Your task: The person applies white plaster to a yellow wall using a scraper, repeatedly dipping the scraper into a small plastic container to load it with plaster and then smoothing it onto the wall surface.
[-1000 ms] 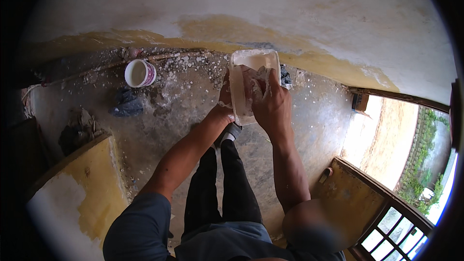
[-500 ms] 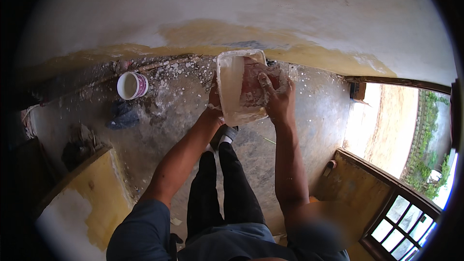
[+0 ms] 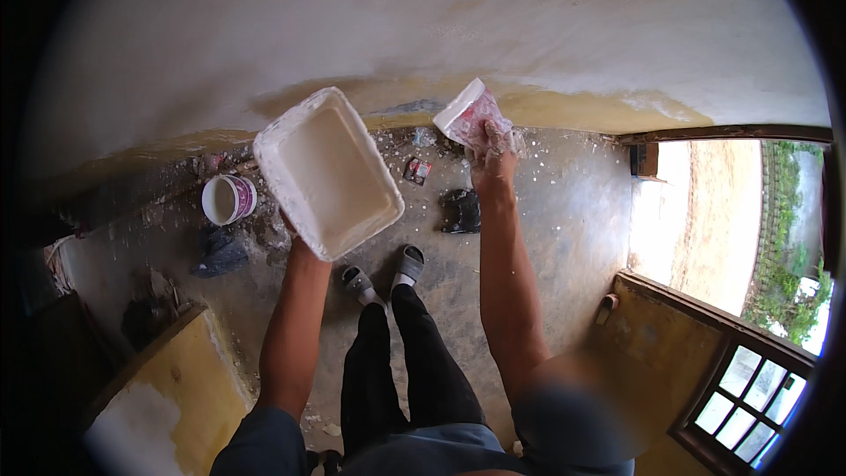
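A white rectangular tub (image 3: 385,211) holds pale, smooth wet filler and hangs tilted left of centre. My left hand (image 3: 297,236) supports it from beneath; most of its fingers are hidden by the tub. Off to the right, apart from the tub, my right hand (image 3: 492,159) is closed round a reddish flat spreader (image 3: 478,115) smeared with white. A thick white band of filler lies along the spreader's far edge, close to the wall in the picture. White residue coats the fingers of this hand.
Ahead rises a wall (image 3: 529,26), whitish above with a bare yellow strip low down. On the speckled floor (image 3: 441,300) are a white bucket (image 3: 217,201), a dark plastic sheet (image 3: 220,254), a red packet (image 3: 418,171) and a black bag (image 3: 460,211). An open doorway (image 3: 696,220) is at right.
My hands have parted: the tub has moved left and turned, and the spreader has come out of it toward the right, now with white filler along its edge.
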`<state>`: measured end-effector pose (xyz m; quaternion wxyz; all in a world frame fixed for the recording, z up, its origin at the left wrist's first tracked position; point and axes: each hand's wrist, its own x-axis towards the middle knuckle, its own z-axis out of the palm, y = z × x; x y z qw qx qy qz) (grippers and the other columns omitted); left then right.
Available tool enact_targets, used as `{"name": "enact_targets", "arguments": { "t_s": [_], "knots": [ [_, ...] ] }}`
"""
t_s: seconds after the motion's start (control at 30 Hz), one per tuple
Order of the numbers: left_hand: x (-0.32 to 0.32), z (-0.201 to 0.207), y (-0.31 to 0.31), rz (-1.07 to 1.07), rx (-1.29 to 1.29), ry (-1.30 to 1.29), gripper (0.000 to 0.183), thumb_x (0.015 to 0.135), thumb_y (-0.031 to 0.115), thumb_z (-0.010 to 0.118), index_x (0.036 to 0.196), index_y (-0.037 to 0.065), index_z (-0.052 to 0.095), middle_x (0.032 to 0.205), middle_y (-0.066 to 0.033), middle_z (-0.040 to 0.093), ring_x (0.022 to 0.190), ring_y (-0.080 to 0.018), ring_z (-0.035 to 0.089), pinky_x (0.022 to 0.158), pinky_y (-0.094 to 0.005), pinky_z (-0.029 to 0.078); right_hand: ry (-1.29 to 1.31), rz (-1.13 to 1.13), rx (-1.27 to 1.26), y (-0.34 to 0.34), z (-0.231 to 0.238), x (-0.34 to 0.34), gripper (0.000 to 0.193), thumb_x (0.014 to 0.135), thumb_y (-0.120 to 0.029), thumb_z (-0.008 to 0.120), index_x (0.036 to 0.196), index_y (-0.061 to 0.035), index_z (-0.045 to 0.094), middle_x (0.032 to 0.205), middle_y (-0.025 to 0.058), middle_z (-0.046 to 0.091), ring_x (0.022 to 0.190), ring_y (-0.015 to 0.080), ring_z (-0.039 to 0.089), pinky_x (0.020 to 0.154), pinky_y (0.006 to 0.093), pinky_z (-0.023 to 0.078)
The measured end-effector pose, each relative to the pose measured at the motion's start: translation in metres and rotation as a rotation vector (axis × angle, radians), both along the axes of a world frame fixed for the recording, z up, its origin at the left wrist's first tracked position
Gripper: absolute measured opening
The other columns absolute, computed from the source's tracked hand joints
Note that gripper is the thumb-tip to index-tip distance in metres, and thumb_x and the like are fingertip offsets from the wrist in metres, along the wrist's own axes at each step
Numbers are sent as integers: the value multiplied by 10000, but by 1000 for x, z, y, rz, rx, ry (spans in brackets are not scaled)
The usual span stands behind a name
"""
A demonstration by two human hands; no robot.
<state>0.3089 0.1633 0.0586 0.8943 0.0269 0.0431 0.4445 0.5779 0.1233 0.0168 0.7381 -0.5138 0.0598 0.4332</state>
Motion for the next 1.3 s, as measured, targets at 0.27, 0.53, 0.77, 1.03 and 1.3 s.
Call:
{"name": "enact_targets", "arguments": {
  "t_s": [0.27, 0.53, 0.77, 1.03, 1.3],
  "knots": [
    [-76, -2, -54, 172, -126, 276, 592, 919, 465, 487, 1404, 146, 367, 1355, -115, 480, 1200, -325, 503, 991, -547, 422, 49, -123, 152, 66, 3, -14, 215, 866, -71, 602, 1073, -73, 546, 947, 67, 602, 810, 227, 608, 674, 391, 556],
    [-124, -5, -107, 189, -202, 554, 605, 952, 483, 401, 1426, 118, 313, 1337, -201, 470, 1143, -405, 516, 970, -583, 401, -261, -83, 235, 89, 160, -15, 166, 865, -43, 550, 1010, 19, 497, 937, 130, 566, 814, 267, 627, 722, 390, 586],
    [-131, 34, -89, 73, -182, 241, 606, 942, 489, 424, 1412, 117, 333, 1330, -194, 473, 1157, -397, 501, 978, -597, 387, -352, -132, 392, 83, 291, -16, 221, 835, -13, 574, 969, 95, 435, 981, 198, 518, 925, 324, 595, 894, 432, 557],
    [-160, 19, -83, 89, -207, 303, 601, 934, 468, 464, 1411, 125, 338, 1299, -201, 480, 1129, -410, 510, 964, -584, 404, -227, -1, 446, 30, 162, -46, 127, 846, -70, 594, 947, -8, 546, 786, 95, 581, 706, 237, 561, 621, 353, 472],
    [-184, -18, -98, 115, -232, 397, 622, 915, 489, 468, 1419, 148, 337, 1353, -139, 475, 1182, -382, 500, 977, -638, 370, 61, -129, 54, 86, 10, -55, 121, 866, -53, 568, 974, -11, 530, 869, 107, 592, 789, 259, 614, 703, 407, 558]
  ]
}}
